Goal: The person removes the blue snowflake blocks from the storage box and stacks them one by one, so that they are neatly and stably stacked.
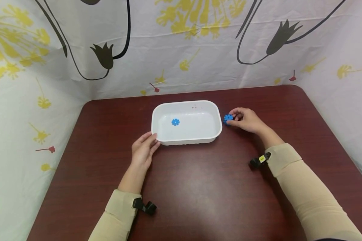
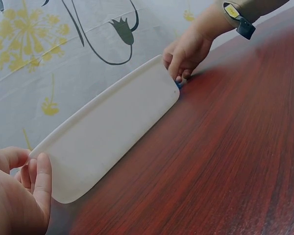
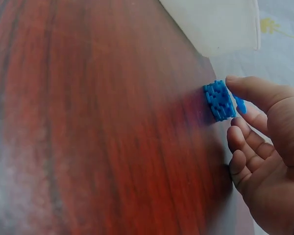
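A white plastic tray (image 1: 187,140) stands on the table with one flat blue notched disc (image 1: 175,122) lying inside, left of its middle. My left hand (image 1: 143,149) grips the tray's near left corner, thumb at the rim and fingers against the outer wall. Just beyond the tray's right end, my right hand (image 1: 245,119) pinches a blue notched disc (image 3: 239,104) between thumb and forefinger. Right beside that disc is a short stack of similar blue discs (image 3: 219,101), standing close to the thumb tip. The other right fingers are loosely bent.
The dark red wooden table (image 1: 193,187) ends at a back edge close behind the tray. A white cloth with printed flowers (image 1: 175,70) hangs behind and along the sides. Both wrists carry small black cameras (image 1: 149,208) on straps.
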The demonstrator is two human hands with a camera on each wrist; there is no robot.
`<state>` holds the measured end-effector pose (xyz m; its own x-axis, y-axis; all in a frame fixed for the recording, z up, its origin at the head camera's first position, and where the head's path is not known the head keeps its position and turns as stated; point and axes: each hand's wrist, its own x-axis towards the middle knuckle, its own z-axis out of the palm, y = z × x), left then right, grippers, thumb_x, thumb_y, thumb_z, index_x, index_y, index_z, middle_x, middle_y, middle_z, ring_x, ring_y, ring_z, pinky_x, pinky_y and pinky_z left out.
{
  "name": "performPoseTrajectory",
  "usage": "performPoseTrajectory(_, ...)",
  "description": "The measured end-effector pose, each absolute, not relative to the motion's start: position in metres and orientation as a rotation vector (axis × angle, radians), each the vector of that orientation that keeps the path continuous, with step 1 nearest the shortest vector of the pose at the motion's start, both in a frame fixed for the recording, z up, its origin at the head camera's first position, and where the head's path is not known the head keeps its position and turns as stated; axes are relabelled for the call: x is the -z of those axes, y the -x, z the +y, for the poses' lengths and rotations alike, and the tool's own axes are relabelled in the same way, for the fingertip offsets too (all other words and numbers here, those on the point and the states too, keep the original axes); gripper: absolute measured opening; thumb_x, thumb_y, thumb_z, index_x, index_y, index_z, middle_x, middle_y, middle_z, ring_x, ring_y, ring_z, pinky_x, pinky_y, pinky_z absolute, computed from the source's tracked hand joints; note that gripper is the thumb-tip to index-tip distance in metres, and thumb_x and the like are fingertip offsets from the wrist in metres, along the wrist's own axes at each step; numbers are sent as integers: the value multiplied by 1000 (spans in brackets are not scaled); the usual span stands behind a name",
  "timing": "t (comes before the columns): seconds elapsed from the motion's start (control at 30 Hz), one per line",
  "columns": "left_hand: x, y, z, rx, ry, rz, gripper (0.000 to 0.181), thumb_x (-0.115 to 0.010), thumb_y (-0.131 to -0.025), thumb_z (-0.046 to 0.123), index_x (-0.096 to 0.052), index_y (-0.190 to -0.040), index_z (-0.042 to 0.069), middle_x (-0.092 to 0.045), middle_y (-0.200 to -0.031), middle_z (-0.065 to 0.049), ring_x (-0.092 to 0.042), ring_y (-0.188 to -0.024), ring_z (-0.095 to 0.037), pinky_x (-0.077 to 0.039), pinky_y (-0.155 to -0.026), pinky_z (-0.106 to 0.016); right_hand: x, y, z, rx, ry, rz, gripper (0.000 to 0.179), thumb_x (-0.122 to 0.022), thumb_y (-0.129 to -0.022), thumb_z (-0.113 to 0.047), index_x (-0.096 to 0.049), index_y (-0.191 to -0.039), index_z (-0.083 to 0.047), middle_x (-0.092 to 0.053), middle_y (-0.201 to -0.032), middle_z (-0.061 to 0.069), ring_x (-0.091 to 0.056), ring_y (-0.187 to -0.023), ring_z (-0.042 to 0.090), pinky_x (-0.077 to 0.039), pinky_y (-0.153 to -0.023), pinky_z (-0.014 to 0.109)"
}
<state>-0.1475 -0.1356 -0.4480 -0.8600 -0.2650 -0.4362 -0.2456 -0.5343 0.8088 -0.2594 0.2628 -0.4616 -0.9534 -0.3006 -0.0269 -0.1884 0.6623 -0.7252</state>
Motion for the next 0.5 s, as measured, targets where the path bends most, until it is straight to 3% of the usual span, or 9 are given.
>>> performPoseTrajectory(0.5, 447, 147, -136, 2613, -832, -1518, 36, -72, -91, -2, -58, -124, -4, -67, -84, -2, -65, -71, -10, -64, -80, -27, 461, 259, 262, 1168, 409, 2712, 39, -78, -91, -21, -61, -120, -1, -62, -106, 14, -57, -90, 24, -50, -67, 21)
